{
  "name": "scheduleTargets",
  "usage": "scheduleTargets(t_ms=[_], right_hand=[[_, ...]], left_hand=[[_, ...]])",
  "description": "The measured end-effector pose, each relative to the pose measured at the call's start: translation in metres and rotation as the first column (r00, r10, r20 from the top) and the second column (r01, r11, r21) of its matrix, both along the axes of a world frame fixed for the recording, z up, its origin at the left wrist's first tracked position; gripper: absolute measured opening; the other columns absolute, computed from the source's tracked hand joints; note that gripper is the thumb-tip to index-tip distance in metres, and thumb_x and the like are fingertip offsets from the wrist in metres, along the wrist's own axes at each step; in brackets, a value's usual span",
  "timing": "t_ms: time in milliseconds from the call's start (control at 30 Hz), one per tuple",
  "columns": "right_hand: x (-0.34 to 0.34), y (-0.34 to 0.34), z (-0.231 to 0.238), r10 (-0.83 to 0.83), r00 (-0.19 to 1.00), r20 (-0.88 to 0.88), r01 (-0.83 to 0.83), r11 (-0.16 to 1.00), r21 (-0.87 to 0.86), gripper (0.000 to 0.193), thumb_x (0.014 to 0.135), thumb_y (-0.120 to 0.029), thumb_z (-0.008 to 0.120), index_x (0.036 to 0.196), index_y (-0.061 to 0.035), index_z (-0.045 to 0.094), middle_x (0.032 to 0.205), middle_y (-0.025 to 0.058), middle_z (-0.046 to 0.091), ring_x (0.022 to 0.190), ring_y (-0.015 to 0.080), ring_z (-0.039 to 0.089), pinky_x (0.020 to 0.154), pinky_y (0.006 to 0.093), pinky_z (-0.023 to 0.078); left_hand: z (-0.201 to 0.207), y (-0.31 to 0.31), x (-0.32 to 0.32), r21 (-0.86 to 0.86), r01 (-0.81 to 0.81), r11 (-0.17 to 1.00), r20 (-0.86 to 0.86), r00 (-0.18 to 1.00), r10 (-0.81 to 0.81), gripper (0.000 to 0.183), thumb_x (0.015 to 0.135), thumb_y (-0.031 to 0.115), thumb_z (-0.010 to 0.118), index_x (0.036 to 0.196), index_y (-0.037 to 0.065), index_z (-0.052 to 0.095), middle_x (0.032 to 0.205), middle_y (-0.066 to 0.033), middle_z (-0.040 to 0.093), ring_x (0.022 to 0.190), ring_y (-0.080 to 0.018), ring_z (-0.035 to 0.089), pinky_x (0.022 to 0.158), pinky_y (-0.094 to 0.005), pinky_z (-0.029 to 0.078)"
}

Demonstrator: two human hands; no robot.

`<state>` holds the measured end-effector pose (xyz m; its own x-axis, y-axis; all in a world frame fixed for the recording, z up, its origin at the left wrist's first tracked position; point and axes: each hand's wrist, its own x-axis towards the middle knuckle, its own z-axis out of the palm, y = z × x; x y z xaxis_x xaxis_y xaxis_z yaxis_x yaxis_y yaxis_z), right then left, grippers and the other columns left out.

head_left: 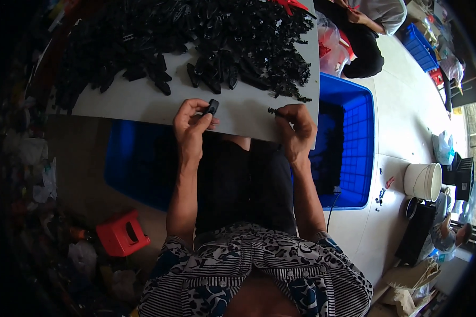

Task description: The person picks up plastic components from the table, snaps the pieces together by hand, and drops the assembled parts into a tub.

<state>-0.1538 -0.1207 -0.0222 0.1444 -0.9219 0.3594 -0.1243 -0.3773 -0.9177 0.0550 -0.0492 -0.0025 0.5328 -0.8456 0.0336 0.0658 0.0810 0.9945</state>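
Note:
Between the thumb and fingers of my left hand (189,126) is a small black plastic part (212,108), oblong and held above the table's near edge. My right hand (297,127) pinches a smaller, jagged black plastic piece (272,111) to the right of it, and the two pieces are apart. Past my hands, a heap of black plastic parts (158,31) covers much of the light table (153,106). Its left and middle hold longer, smooth parts, while small jagged pieces (288,53) lie along the right side. The exact kind of these parts cannot be made out.
Blue crates stand under the table, one at the right (358,153) with dark contents and one at the left (129,164). A red stool (122,232) is at lower left. Another person's hands (357,15) work at the upper right. A white bucket (423,181) stands on the right.

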Motion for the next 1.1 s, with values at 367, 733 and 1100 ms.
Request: scheduleTargets(t_ms=[367, 733, 1100], right_hand=[[0.015, 0.042, 0.005, 0.079, 0.984, 0.162, -0.047, 0.98, -0.194, 0.021, 0.065, 0.013, 0.072, 0.08, 0.0022, 0.061, 0.079, 0.0094, 0.061, 0.073, 0.0198, 0.059, 0.066, 0.0269, 0.046], [0.013, 0.046, -0.001, 0.075, 0.977, 0.197, -0.008, 0.947, -0.32, 0.023, 0.064, 0.016, 0.07, 0.079, 0.0015, 0.06, 0.079, 0.0106, 0.062, 0.073, 0.0205, 0.062, 0.064, 0.0278, 0.048], [0.011, 0.045, -0.002, 0.12, 0.987, 0.11, -0.056, 0.883, -0.465, 0.02, 0.063, 0.013, 0.066, 0.079, 0.0019, 0.064, 0.079, 0.0131, 0.064, 0.065, 0.0224, 0.063, 0.056, 0.0285, 0.05]], left_hand=[[0.014, 0.014, -0.042, -0.032, 0.259, 0.965, -0.06, 0.964, -0.26, 0.016, 0.085, -0.001, 0.059, 0.1, -0.002, 0.064, 0.087, -0.0056, 0.064, 0.073, -0.0093, 0.061, 0.066, -0.0209, 0.05], [0.022, 0.021, -0.055, 0.021, 0.362, 0.932, 0.009, 0.932, -0.363, 0.025, 0.081, -0.01, 0.056, 0.104, -0.002, 0.063, 0.095, -0.0075, 0.062, 0.082, -0.011, 0.063, 0.071, -0.0222, 0.052], [0.025, 0.022, -0.053, 0.128, 0.414, 0.901, 0.033, 0.906, -0.421, 0.024, 0.08, -0.012, 0.056, 0.1, -0.001, 0.063, 0.081, -0.0048, 0.064, 0.071, -0.0101, 0.064, 0.061, -0.0202, 0.053]])
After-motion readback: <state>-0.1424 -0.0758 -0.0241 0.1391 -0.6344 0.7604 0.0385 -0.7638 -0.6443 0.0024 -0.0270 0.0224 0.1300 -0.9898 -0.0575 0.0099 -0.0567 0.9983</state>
